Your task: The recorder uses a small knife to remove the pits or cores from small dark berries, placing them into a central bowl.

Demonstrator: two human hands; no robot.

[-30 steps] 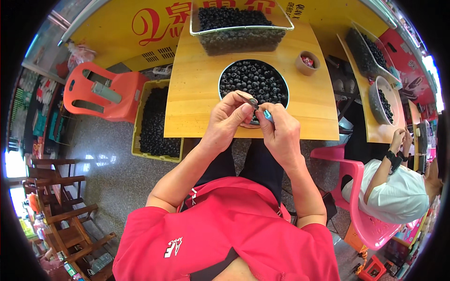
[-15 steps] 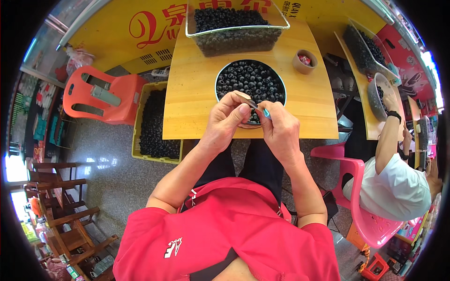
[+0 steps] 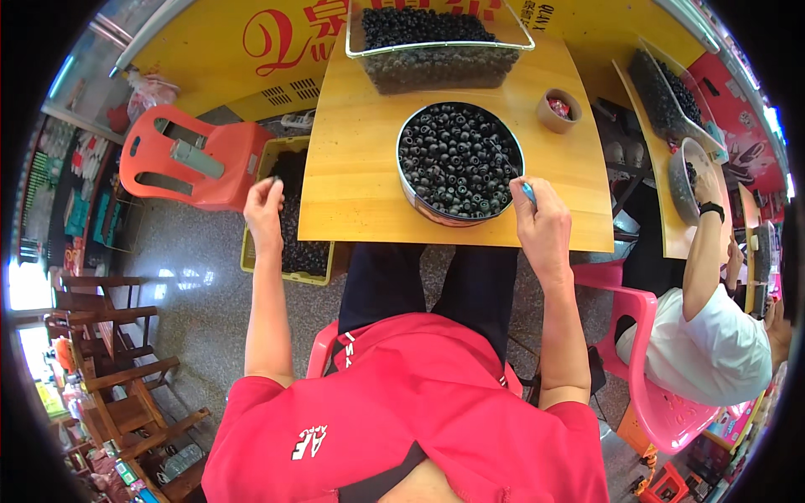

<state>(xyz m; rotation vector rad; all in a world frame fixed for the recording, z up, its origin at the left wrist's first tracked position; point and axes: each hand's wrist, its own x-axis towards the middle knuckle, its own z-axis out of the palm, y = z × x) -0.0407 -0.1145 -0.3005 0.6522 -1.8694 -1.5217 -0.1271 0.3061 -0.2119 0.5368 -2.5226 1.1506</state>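
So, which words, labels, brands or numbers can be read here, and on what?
I won't copy wording, only place it:
Yellow panel: large red lettering; small dark lettering further right.
Red shirt: white lettering on the front.
Packages at far left: too small to read.

Smooth wood-grain table (image 3: pixel 352 168), apparently plastic handle (image 3: pixel 528 192)

We take this for part shop, part workroom: packed shelves (image 3: pixel 80 184) on our left, a boldly lettered yellow panel (image 3: pixel 210 63), plastic chairs (image 3: pixel 231 159), and tables (image 3: pixel 352 184) bearing tubs (image 3: pixel 436 71) of dark pieces (image 3: pixel 428 28).
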